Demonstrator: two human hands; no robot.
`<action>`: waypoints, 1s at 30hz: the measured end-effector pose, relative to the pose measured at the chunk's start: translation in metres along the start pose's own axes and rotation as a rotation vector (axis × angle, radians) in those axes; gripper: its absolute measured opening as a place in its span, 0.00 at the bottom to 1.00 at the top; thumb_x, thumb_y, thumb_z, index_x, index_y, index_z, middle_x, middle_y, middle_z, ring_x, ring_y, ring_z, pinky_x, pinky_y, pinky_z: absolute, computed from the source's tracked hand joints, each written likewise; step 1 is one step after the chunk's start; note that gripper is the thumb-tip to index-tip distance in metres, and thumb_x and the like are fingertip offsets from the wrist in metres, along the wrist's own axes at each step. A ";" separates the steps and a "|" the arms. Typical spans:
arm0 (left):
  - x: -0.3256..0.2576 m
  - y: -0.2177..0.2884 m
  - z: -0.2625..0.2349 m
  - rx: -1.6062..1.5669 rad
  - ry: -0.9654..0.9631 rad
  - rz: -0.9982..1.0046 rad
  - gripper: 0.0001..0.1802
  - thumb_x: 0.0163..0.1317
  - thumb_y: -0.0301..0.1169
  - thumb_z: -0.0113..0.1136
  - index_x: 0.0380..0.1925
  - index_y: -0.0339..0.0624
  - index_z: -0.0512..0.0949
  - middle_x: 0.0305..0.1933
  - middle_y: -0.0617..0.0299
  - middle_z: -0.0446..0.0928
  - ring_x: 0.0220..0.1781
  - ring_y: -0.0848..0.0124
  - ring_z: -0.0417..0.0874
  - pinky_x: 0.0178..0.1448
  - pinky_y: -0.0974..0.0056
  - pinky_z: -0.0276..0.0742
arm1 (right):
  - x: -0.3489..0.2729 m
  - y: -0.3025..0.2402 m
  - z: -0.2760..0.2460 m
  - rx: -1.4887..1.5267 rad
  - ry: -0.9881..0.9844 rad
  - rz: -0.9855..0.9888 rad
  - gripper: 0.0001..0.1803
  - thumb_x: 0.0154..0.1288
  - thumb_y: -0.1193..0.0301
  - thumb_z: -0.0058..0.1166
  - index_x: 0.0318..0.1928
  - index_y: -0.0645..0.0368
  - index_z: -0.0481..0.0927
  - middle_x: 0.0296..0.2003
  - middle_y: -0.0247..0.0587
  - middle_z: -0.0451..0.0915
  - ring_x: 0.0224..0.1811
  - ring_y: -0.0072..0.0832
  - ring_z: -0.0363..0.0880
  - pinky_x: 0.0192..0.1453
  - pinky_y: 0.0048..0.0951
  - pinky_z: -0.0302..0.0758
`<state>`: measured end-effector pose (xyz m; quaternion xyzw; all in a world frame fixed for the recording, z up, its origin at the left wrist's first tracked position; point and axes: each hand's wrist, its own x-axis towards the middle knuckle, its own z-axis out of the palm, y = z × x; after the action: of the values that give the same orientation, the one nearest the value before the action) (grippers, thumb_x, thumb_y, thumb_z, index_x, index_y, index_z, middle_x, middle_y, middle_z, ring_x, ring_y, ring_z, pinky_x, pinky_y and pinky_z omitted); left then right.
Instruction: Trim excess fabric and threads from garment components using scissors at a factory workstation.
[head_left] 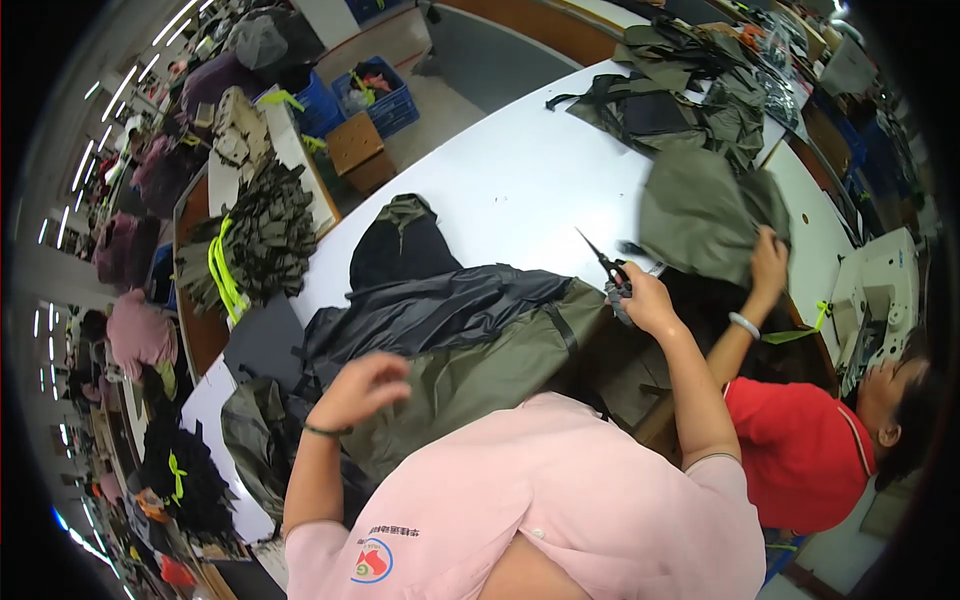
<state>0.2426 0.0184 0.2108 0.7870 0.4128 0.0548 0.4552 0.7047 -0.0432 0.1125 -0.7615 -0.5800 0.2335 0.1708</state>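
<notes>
My right hand [648, 302] is closed round the dark handles of a pair of scissors [606, 264], whose pointed blades angle up and left over the white table [520, 200]. My left hand [362, 390] has loosely bent fingers with nothing in them. Beneath it spreads an olive-green and black garment or bag piece [470, 365], with a shiny black part along its far side. I cannot tell whether the fingers touch the fabric. A black and olive piece [405, 245] with a rounded top extends from its far edge.
At right, a co-worker in a red shirt [795, 450] grips a blurred olive fabric piece [700, 210]. More olive and black pieces [690, 95] pile up at the far right. Bundled dark straps [270, 235] lie at left. Beyond the table stands a blue crate [385, 100].
</notes>
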 end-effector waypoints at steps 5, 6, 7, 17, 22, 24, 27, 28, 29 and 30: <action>0.050 -0.049 0.011 0.313 0.199 0.243 0.17 0.54 0.35 0.68 0.42 0.41 0.80 0.41 0.55 0.78 0.48 0.56 0.77 0.53 0.58 0.73 | 0.006 -0.020 0.038 0.459 0.129 -0.147 0.18 0.52 0.84 0.57 0.45 0.60 0.72 0.37 0.45 0.81 0.42 0.44 0.81 0.46 0.37 0.75; 0.056 -0.061 0.017 0.447 0.174 0.246 0.18 0.53 0.36 0.68 0.42 0.43 0.80 0.41 0.54 0.78 0.49 0.54 0.76 0.54 0.56 0.72 | 0.008 -0.020 0.045 0.431 0.098 -0.228 0.18 0.51 0.79 0.59 0.43 0.57 0.71 0.34 0.51 0.81 0.43 0.52 0.80 0.43 0.44 0.73; 0.059 -0.075 0.023 0.445 0.172 0.242 0.18 0.53 0.36 0.68 0.42 0.43 0.80 0.41 0.54 0.78 0.49 0.54 0.76 0.54 0.56 0.72 | 0.011 -0.021 0.054 0.247 0.022 -0.211 0.19 0.51 0.79 0.61 0.43 0.56 0.71 0.34 0.51 0.81 0.41 0.53 0.79 0.42 0.46 0.73; 0.047 -0.131 0.013 -0.093 0.195 -0.015 0.07 0.57 0.31 0.67 0.30 0.38 0.81 0.29 0.61 0.81 0.29 0.75 0.79 0.35 0.70 0.72 | 0.021 0.002 0.095 0.449 0.000 -0.101 0.16 0.52 0.77 0.66 0.38 0.59 0.72 0.29 0.38 0.77 0.32 0.30 0.76 0.39 0.31 0.73; 0.034 -0.140 0.010 -0.505 0.004 -0.064 0.06 0.61 0.28 0.65 0.34 0.37 0.79 0.30 0.71 0.78 0.33 0.83 0.75 0.38 0.75 0.71 | 0.025 -0.001 0.052 0.474 -0.063 0.016 0.17 0.51 0.75 0.69 0.35 0.59 0.72 0.26 0.29 0.72 0.27 0.19 0.69 0.33 0.24 0.69; 0.036 -0.135 0.013 -0.619 -0.064 -0.041 0.06 0.61 0.27 0.65 0.35 0.38 0.79 0.30 0.70 0.78 0.33 0.84 0.75 0.39 0.76 0.71 | 0.026 -0.001 0.052 0.317 -0.028 -0.015 0.17 0.52 0.72 0.69 0.35 0.60 0.72 0.26 0.33 0.75 0.27 0.24 0.72 0.34 0.27 0.72; 0.038 -0.134 0.012 -0.626 -0.068 -0.032 0.06 0.62 0.27 0.64 0.36 0.39 0.79 0.31 0.71 0.77 0.33 0.85 0.74 0.38 0.77 0.70 | 0.012 -0.050 0.052 -0.040 0.067 -0.036 0.20 0.54 0.59 0.67 0.36 0.58 0.73 0.30 0.48 0.81 0.35 0.49 0.81 0.39 0.41 0.75; 0.039 -0.134 0.012 -0.637 -0.082 -0.043 0.06 0.62 0.27 0.64 0.37 0.39 0.80 0.31 0.72 0.77 0.33 0.85 0.74 0.38 0.77 0.70 | 0.013 -0.051 0.062 0.006 0.062 -0.108 0.24 0.51 0.54 0.69 0.35 0.58 0.73 0.28 0.46 0.81 0.34 0.48 0.81 0.39 0.42 0.75; 0.038 -0.134 0.011 -0.642 -0.073 -0.047 0.06 0.62 0.27 0.64 0.37 0.39 0.80 0.31 0.72 0.77 0.33 0.85 0.74 0.38 0.77 0.70 | 0.005 -0.086 0.056 -0.048 -0.001 -0.150 0.26 0.48 0.52 0.69 0.34 0.58 0.73 0.27 0.45 0.81 0.33 0.47 0.81 0.38 0.42 0.74; 0.038 -0.133 0.010 -0.676 -0.071 -0.070 0.06 0.61 0.27 0.63 0.37 0.39 0.80 0.31 0.72 0.77 0.32 0.85 0.74 0.38 0.78 0.69 | -0.005 -0.124 0.052 -0.102 -0.063 -0.191 0.27 0.45 0.49 0.70 0.32 0.58 0.73 0.26 0.45 0.80 0.32 0.46 0.80 0.37 0.42 0.73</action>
<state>0.1923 0.0703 0.0931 0.5783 0.3819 0.1453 0.7061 0.5751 -0.0157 0.1362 -0.7027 -0.6663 0.2101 0.1349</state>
